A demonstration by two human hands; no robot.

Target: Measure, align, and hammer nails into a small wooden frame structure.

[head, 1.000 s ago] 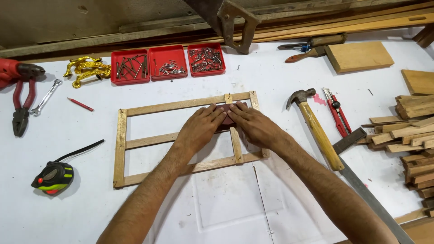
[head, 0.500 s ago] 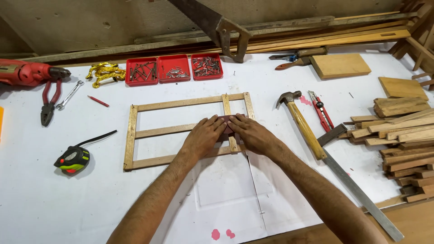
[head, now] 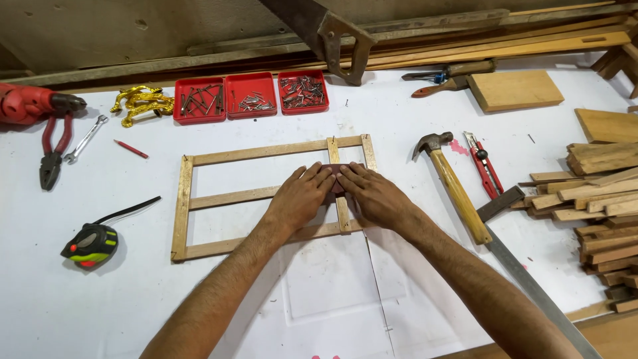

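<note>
Wooden frame [head: 266,196] lies flat mid-table on the white surface | left hand [head: 302,197] and right hand [head: 372,196] press palm-down, fingers extended, on its upright inner slat, fingertips meeting, grasping nothing | hammer [head: 455,186] just right of frame | red nail trays [head: 251,96] beyond | tape measure [head: 90,244] well left

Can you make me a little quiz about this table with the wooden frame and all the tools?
1. True or false: both hands rest flat on the rectangular wooden slat frame.
2. How many square red plastic trays of nails sit in a row at the back?
3. Which lies nearest the right hand: A the wooden-handled claw hammer, B the black and green tape measure, C the red-handled pliers?

Key: 1 true, the left hand too. 2 three. 3 A.
</note>
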